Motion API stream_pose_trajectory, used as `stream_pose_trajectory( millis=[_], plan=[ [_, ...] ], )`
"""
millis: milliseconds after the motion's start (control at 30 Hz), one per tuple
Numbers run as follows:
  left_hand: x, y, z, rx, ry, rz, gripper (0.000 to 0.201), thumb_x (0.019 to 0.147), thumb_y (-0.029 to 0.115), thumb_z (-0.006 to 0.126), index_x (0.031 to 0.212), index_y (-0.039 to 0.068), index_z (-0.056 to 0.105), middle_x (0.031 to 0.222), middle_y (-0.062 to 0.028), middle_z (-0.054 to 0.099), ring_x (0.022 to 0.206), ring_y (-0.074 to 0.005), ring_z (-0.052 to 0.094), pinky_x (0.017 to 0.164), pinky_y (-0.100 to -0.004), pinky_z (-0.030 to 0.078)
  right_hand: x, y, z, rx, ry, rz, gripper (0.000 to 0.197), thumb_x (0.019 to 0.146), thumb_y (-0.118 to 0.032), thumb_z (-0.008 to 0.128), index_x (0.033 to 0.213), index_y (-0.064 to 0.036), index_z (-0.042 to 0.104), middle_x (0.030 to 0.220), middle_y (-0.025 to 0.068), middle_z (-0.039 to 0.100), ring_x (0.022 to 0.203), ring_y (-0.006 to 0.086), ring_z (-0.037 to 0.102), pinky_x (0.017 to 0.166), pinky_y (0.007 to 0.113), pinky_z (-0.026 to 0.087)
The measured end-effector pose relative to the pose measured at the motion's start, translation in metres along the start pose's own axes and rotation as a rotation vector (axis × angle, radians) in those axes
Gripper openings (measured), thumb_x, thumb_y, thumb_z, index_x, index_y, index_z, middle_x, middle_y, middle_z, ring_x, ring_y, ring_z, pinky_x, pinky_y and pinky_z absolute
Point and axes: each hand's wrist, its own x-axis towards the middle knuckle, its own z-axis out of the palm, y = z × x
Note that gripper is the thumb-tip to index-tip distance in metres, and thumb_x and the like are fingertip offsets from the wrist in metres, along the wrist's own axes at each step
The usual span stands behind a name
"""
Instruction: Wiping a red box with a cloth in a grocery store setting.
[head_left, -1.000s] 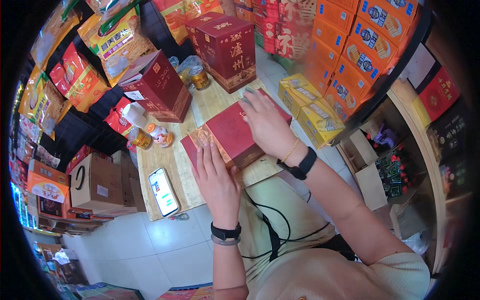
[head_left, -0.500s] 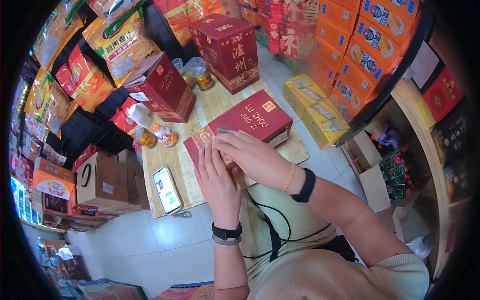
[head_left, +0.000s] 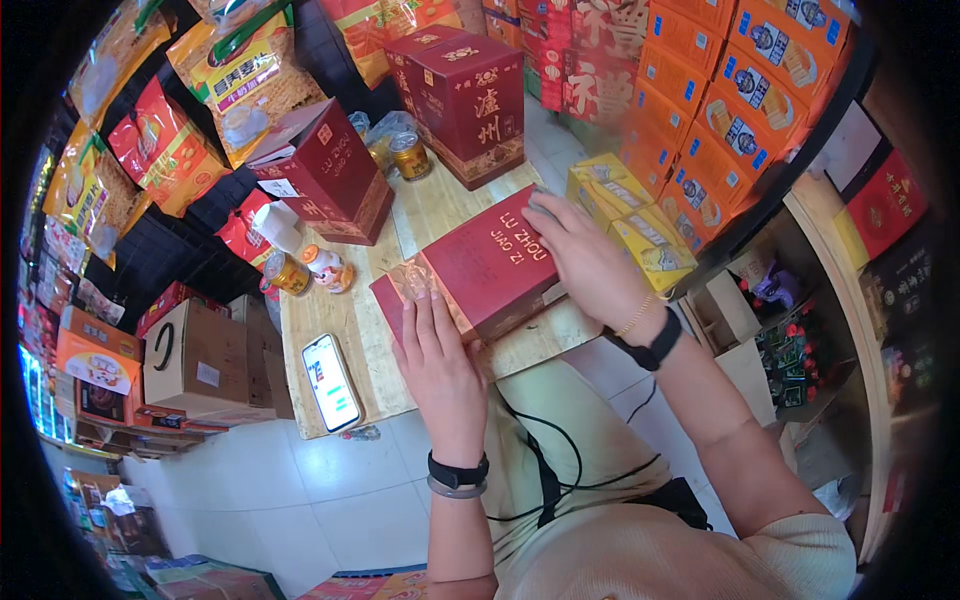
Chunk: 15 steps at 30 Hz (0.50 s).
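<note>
A dark red gift box (head_left: 480,262) with gold lettering and a gold-patterned band lies on its side on the wooden table (head_left: 400,215). My left hand (head_left: 437,350) rests flat on the box's left end, fingers stretched over the patterned band. At the far right end of the box, my right hand (head_left: 590,250) presses a small grey cloth (head_left: 541,203) against the top face. Only a bit of the cloth shows past the fingertips; the rest is hidden under them.
Two more red boxes stand upright behind, one on the left (head_left: 325,175) and one farther back (head_left: 465,105). Gold cans (head_left: 287,272), a small bottle (head_left: 328,270) and a lit phone (head_left: 331,382) are on the table. Yellow cartons (head_left: 640,220) stand at the right.
My right hand has slid right and away with the grey cloth, from the patterned band to the box's far right end. My left hand stays on the left end.
</note>
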Motion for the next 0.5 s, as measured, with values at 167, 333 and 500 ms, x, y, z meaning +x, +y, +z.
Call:
stream_pose_trajectory(
  millis=[167, 333, 500],
  plan=[
    [-0.001, -0.002, 0.003, -0.023, 0.001, 0.001, 0.078, 0.086, 0.004, 0.073, 0.157, -0.001, 0.041, 0.159, -0.0209, 0.045, 0.15, -0.0405, 0.038, 0.124, -0.0537, 0.031, 0.033, -0.023, 0.036, -0.041, 0.047, 0.008, 0.039, 0.103, -0.008, 0.057, 0.14, 0.0056, 0.055, 0.151, 0.0245, 0.049, 0.144, 0.0442, 0.043, 0.121, 0.048, 0.037],
    [0.0, -0.002, 0.003, -0.028, 0.013, -0.003, 0.077, 0.086, 0.004, 0.073, 0.156, -0.002, 0.041, 0.158, -0.0214, 0.046, 0.15, -0.0411, 0.038, 0.124, -0.0537, 0.031, 0.048, -0.049, 0.071, 0.035, 0.073, -0.17, 0.038, 0.095, -0.011, 0.063, 0.128, 0.009, 0.06, 0.143, 0.0248, 0.054, 0.137, 0.0431, 0.049, 0.121, 0.048, 0.037],
    [0.001, -0.001, -0.001, -0.043, 0.026, 0.0, 0.075, 0.085, 0.002, 0.072, 0.154, -0.002, 0.043, 0.156, -0.022, 0.047, 0.15, -0.0418, 0.038, 0.124, -0.0525, 0.032, 0.037, -0.066, 0.076, 0.066, -0.029, -0.261, 0.045, 0.093, -0.005, 0.061, 0.137, 0.0054, 0.057, 0.146, 0.0223, 0.052, 0.143, 0.0409, 0.046, 0.121, 0.048, 0.038]
  ],
)
